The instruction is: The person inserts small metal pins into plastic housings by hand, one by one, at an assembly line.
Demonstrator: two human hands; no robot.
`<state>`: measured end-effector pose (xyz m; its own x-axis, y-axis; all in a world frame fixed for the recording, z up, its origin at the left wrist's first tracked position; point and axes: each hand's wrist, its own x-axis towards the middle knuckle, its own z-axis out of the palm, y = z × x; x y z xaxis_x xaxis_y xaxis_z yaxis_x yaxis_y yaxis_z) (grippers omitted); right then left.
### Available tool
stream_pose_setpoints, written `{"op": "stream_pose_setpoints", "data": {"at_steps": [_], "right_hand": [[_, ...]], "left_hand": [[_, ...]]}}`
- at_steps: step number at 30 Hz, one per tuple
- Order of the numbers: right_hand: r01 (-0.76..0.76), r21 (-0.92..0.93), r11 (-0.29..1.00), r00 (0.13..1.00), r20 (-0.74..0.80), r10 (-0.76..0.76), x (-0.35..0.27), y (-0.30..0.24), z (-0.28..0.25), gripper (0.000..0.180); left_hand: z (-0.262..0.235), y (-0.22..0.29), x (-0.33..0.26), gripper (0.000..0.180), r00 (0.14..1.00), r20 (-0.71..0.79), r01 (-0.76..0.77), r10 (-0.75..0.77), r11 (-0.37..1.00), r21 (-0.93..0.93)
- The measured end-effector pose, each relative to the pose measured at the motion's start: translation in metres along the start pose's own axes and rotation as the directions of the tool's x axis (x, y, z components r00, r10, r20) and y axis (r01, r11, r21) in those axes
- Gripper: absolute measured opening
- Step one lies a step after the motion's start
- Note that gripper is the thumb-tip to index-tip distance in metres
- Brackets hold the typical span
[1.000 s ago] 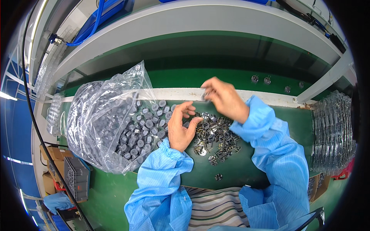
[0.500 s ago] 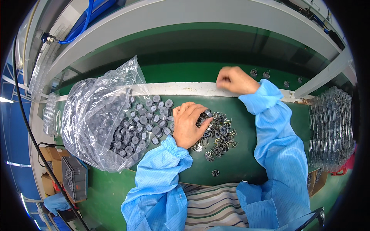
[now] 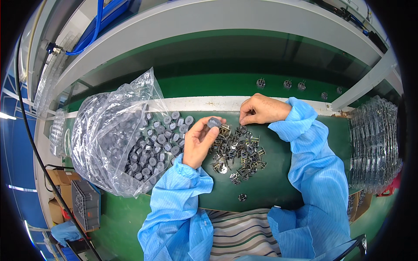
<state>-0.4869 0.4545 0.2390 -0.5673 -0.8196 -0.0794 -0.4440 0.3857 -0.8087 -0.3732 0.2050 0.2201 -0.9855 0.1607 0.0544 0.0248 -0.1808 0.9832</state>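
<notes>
My left hand (image 3: 199, 141) holds a grey round plastic cap (image 3: 214, 123) between thumb and fingers, above the left side of a loose pile of small metal-pinned parts (image 3: 237, 150). At the pile's far edge, my right hand (image 3: 262, 109) has thumb and fingertips pinched together, touching or just over a small dark part (image 3: 241, 130); whether it is gripped I cannot tell. To the left, many more grey round caps (image 3: 161, 139) spill from a clear plastic bag (image 3: 102, 143). One pinned part (image 3: 242, 197) lies apart, close to the table's near edge.
Beyond a white ledge (image 3: 213, 103), several round pinned pieces (image 3: 287, 84) stand in a row on a green strip (image 3: 196, 82). Stacked clear plastic trays (image 3: 375, 143) rise at the right. A grey metal beam (image 3: 209, 15) spans the far side. A grey crate (image 3: 85, 204) sits lower left.
My right hand has come back from the far strip to the pile, and a round piece now shows where it was. My left hand has turned, bringing the cap into view.
</notes>
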Motion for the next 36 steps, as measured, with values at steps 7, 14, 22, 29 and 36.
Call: {"op": "stream_pose_setpoints", "data": {"at_steps": [7, 14, 22, 29, 36], "right_hand": [[0.024, -0.146, 0.989, 0.988, -0.145, -0.045, 0.007, -0.01, 0.006, 0.016], [0.056, -0.091, 0.994, 0.956, -0.283, -0.08, 0.006, -0.007, 0.011, 0.012], [-0.059, -0.209, 0.976, 0.963, -0.271, 0.0, 0.001, -0.012, 0.01, 0.014], [-0.15, -0.395, 0.906, 0.986, -0.121, 0.111, -0.002, -0.013, 0.007, 0.011], [-0.045, -0.445, 0.895, 0.994, -0.105, -0.002, 0.003, 0.0, 0.017, 0.011]], "left_hand": [[-0.011, -0.003, -0.001, 0.041, 0.986, 0.158, 0.124, -0.05, 0.856, -0.503], [-0.017, -0.001, 0.001, 0.053, 0.972, 0.214, 0.216, -0.095, 0.719, -0.66], [-0.006, 0.007, 0.0, 0.058, 0.972, 0.183, 0.233, -0.149, 0.727, -0.646], [-0.006, 0.009, 0.001, 0.041, 0.972, 0.184, 0.231, -0.144, 0.714, -0.661], [-0.011, 0.003, 0.004, 0.018, 0.96, 0.107, 0.267, -0.258, 0.733, -0.626]]}}
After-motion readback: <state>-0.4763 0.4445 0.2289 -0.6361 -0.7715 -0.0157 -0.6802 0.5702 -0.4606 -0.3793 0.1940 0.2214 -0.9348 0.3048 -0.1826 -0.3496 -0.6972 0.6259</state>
